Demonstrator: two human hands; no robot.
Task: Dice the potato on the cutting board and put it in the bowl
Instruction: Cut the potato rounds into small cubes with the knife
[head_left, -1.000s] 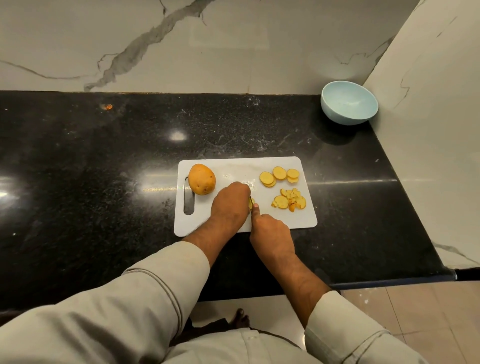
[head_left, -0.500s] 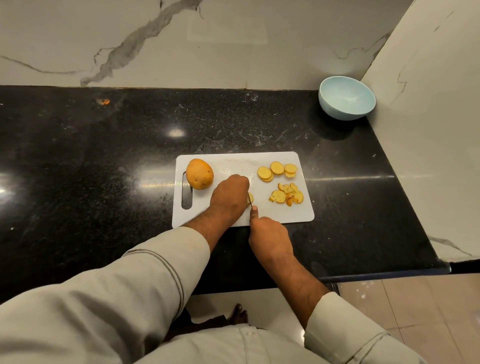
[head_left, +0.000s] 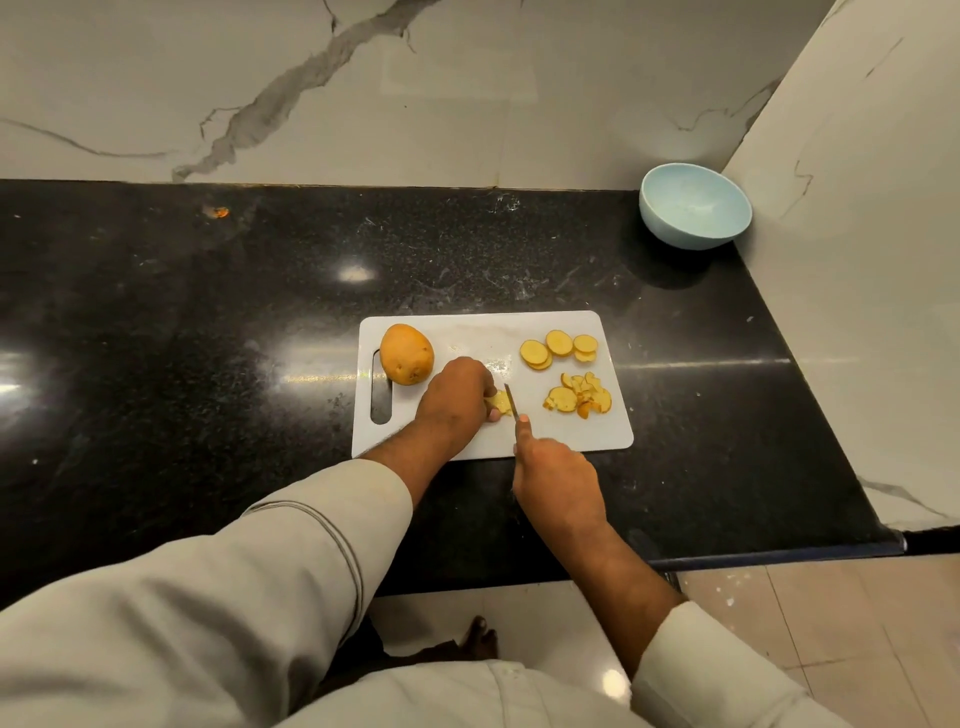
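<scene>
The knife blade (head_left: 511, 400) now shows plainly at the right edge of the left hand (head_left: 457, 397), where a second ago only a sliver of yellow peeked out there — the potato piece (head_left: 498, 401) under the fingers is more exposed, and the blade stands just beside it. I judge the cutting is mid-stroke on this small piece, so dicing is partly done and nothing has gone to the bowl yet.

The left hand sits near the centre of the frame, knuckles up, fingers curled down over the potato piece and pinning it to the white cutting board (head_left: 483, 332). The right hand (head_left: 558, 480), lower and right of it, grips the knife handle, which is hidden in the fist, with the forefinger stretched forward along the blade's spine.

A whole potato (head_left: 407, 354) lies at the board's upper left beside the handle slot. Round slices (head_left: 558, 347) sit at the board's upper right — the chopped pieces (head_left: 576, 397) just below them. The pale blue bowl (head_left: 695, 205) stands well apart, in the upper right corner of the black counter (head_left: 208, 322), and looks empty.
</scene>
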